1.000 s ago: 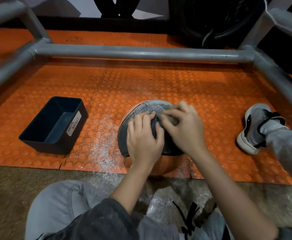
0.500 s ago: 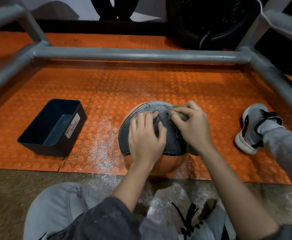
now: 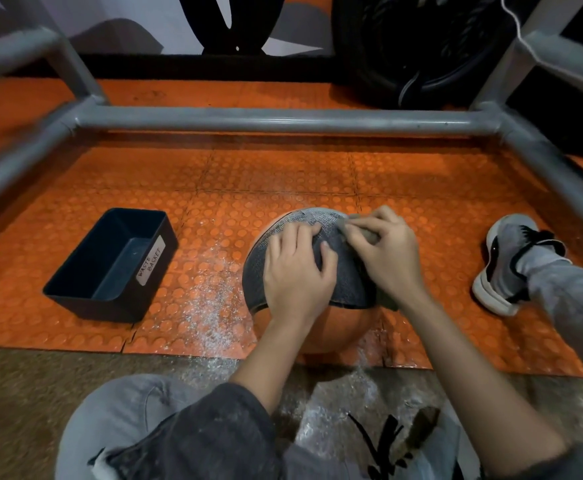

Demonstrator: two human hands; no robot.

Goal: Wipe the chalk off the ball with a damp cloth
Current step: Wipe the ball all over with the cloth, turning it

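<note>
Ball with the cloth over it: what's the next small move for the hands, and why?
Probably pull the cloth down over the bare near side of the ball with the right hand, which pinches a fold, while the left hand presses flat on top to steady it. The cloth covers only the upper half, so the lower orange face lies uncovered.

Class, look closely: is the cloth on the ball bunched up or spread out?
Spread out: the cloth drapes over the ball's upper half; orange shows below its edge.
</note>
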